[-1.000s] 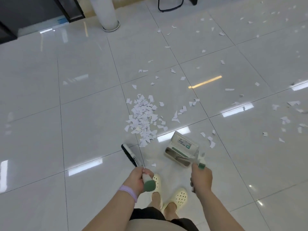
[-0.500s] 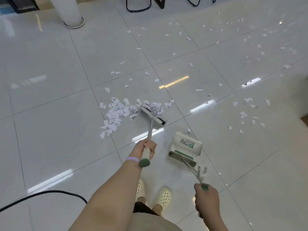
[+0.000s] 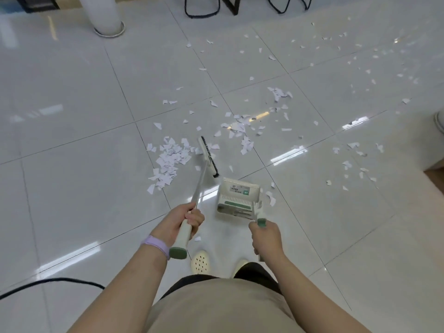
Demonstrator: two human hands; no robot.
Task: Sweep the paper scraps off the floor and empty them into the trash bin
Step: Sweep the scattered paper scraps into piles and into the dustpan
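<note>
Left hand: my left hand (image 3: 182, 218) has its fingers (image 3: 195, 216) wrapped tight round the pale grip of the broom (image 3: 200, 182), just above the green end cap.
Right hand: my right hand (image 3: 265, 236) is curled round the top of the dustpan handle (image 3: 260, 218); how the fingers lie underneath I cannot tell.
Broom head: the broom head (image 3: 207, 157) sits on the floor (image 3: 72, 188), touching the right edge of the main pile.
Paper scraps: the paper scraps (image 3: 169, 159) are heaped left of the broom head; a looser scatter (image 3: 242, 131) lies beyond it, with more strewn far right.
Dustpan: the dustpan (image 3: 236, 197) rests on the floor near my feet, just right of the broom pole, apart from the pile.
How the scraps handle: I judge them near weightless and thin, apt to flutter or slide on glossy tile, so short, low strokes suit them.
Where to hold: I would keep the broom at its grip for reach and the dustpan by its upright handle, lip pressed flat.
Trash bin: not in view.
</note>
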